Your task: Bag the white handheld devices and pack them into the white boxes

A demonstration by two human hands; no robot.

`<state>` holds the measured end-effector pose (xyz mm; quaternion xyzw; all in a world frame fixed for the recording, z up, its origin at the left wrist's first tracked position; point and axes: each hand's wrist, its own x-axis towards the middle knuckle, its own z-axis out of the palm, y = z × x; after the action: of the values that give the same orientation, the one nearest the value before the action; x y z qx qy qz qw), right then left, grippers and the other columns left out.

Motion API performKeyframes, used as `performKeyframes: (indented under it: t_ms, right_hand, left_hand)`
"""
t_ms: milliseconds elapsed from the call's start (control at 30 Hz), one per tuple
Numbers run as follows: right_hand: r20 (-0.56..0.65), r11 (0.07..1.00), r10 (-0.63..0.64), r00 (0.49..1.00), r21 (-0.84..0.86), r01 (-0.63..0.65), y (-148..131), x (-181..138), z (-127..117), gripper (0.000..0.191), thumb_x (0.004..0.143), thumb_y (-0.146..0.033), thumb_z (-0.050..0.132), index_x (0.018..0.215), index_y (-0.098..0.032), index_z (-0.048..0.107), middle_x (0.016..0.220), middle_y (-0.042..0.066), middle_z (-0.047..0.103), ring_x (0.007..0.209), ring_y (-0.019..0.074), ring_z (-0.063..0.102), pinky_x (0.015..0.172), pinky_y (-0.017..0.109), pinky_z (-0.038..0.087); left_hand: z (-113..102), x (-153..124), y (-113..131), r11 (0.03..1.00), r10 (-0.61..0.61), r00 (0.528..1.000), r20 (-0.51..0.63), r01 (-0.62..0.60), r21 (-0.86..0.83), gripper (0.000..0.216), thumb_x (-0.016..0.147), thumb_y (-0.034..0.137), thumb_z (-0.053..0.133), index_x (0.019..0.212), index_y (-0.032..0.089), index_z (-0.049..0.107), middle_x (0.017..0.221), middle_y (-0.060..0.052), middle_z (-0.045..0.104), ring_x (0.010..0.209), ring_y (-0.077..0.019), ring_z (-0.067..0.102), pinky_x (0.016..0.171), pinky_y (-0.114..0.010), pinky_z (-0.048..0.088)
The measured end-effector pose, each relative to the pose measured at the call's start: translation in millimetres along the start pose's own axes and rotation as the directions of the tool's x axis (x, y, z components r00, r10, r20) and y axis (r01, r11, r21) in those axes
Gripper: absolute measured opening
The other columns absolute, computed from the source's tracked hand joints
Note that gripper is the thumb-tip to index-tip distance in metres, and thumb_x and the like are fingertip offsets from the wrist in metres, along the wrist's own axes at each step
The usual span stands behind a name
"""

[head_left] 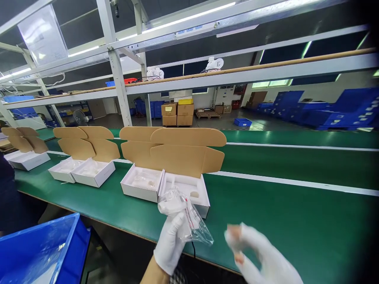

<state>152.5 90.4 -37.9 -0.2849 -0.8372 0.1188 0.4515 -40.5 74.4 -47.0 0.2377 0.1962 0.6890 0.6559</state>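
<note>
My left hand [171, 241], in a white glove, grips a white device wrapped in a clear plastic bag [183, 215]. It holds the bag just in front of the nearest open white box [185, 189], whose brown lid stands up behind it. My right hand [260, 256], also gloved and blurred, hovers lower right over the green belt [281, 213] with fingers spread and nothing in it. A second open box [142, 183] sits against the first on its left.
More open white boxes [81, 169] with brown lids line the belt to the left. A blue bin [41, 252] lined with plastic stands at the lower left. A metal shelf frame [118, 75] rises behind the belt. Someone's dark sleeve [6, 185] shows at the left edge.
</note>
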Motion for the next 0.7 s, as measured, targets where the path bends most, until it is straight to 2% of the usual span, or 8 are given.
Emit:
performKeyframes:
  t_ms: [100, 200, 333, 400, 467, 567, 633, 700]
  right_hand:
    - [0.126, 0.946, 0.188, 0.974, 0.245, -0.214, -5, 39, 20, 0.080, 0.085, -0.037, 0.062, 0.152, -0.022, 0.021, 0.136, 0.016, 0.057, 0.112, 0.0285, 0.064, 0.088, 0.040, 0.059]
    - [0.205, 0.884, 0.290, 0.935, 0.317, -0.344, -20, 69, 40, 0.098, 0.078, -0.039, 0.067, 0.154, -0.021, 0.009, 0.150, 0.020, 0.040, 0.132, 0.0320, 0.048, 0.107, 0.048, 0.045]
    - [-0.005, 0.912, 0.118, 0.993, 0.396, -0.107, -25, 104, 25, 0.069, 0.083, -0.043, 0.058, 0.144, -0.020, 0.033, 0.148, 0.016, 0.043, 0.136, 0.0318, 0.042, 0.116, 0.049, 0.033]
    - [-0.199, 0.948, 0.038, 0.979, 0.318, 0.028, -13, 127, 13, 0.056, 0.087, -0.041, 0.053, 0.138, -0.021, 0.040, 0.142, 0.015, 0.048, 0.134, 0.0316, 0.043, 0.117, 0.050, 0.029]
    - [-0.280, 0.977, 0.021, 0.960, 0.209, 0.040, 7, 151, 9, 0.062, 0.086, -0.040, 0.057, 0.140, -0.023, 0.034, 0.136, 0.013, 0.052, 0.128, 0.0301, 0.049, 0.113, 0.048, 0.033]
    - [0.031, 0.982, -0.020, 0.999, -0.187, 0.025, 45, 179, 23, 0.064, 0.085, -0.040, 0.058, 0.141, -0.022, 0.032, 0.122, 0.012, 0.061, 0.110, 0.0279, 0.058, 0.097, 0.042, 0.045]
    - [0.320, 0.895, 0.016, 0.947, -0.428, 0.129, 74, 189, 38, 0.051, 0.084, -0.036, 0.057, 0.131, -0.019, 0.047, 0.103, 0.012, 0.066, 0.097, 0.0306, 0.060, 0.086, 0.042, 0.046]
    - [0.519, 0.844, 0.045, 0.854, -0.476, 0.245, 103, 195, 52, 0.045, 0.076, -0.034, 0.065, 0.118, -0.019, 0.061, 0.085, 0.012, 0.067, 0.090, 0.0342, 0.058, 0.080, 0.044, 0.044]
  left_hand:
    - [21, -5, 13, 0.965, 0.064, 0.997, 0.052, -0.076, 0.252, 0.053, 0.080, 0.035, 0.077, 0.129, 0.025, 0.060, 0.139, -0.007, 0.056, 0.135, -0.0292, 0.044, 0.121, -0.045, 0.027]
    - [37, -8, 37, 0.897, 0.028, 0.992, 0.119, -0.078, 0.436, 0.065, 0.076, 0.043, 0.079, 0.133, 0.023, 0.056, 0.146, -0.008, 0.049, 0.140, -0.0316, 0.037, 0.123, -0.046, 0.022]
    - [22, 9, 59, 0.857, 0.008, 0.984, 0.178, -0.099, 0.506, 0.076, 0.078, 0.061, 0.070, 0.139, 0.020, 0.049, 0.154, -0.010, 0.038, 0.146, -0.0284, 0.025, 0.124, -0.040, 0.013]
    - [3, 23, 45, 0.892, -0.105, 0.990, 0.093, 0.053, 0.448, 0.078, 0.080, 0.075, 0.055, 0.133, 0.020, 0.052, 0.145, -0.013, 0.049, 0.136, -0.0310, 0.043, 0.122, -0.048, 0.017]
    - [-15, 34, 13, 0.899, -0.356, 0.932, 0.072, 0.320, 0.300, 0.090, 0.071, 0.089, 0.046, 0.122, 0.016, 0.057, 0.121, -0.017, 0.065, 0.105, -0.0355, 0.065, 0.108, -0.062, 0.032]
    - [-25, 41, -40, 0.852, -0.517, 0.837, 0.180, 0.524, 0.010, 0.099, 0.058, 0.094, 0.051, 0.111, 0.010, 0.058, 0.080, -0.013, 0.070, 0.074, -0.0327, 0.069, 0.088, -0.058, 0.046]
    - [-22, 41, -60, 0.873, -0.468, 0.871, 0.150, 0.481, -0.074, 0.088, 0.061, 0.081, 0.067, 0.110, 0.009, 0.057, 0.063, -0.003, 0.063, 0.066, -0.0267, 0.067, 0.082, -0.052, 0.051]
    - [-18, 41, -62, 0.897, -0.438, 0.897, 0.061, 0.441, -0.040, 0.078, 0.057, 0.063, 0.082, 0.109, 0.012, 0.054, 0.061, 0.002, 0.059, 0.060, -0.0216, 0.065, 0.072, -0.045, 0.055]
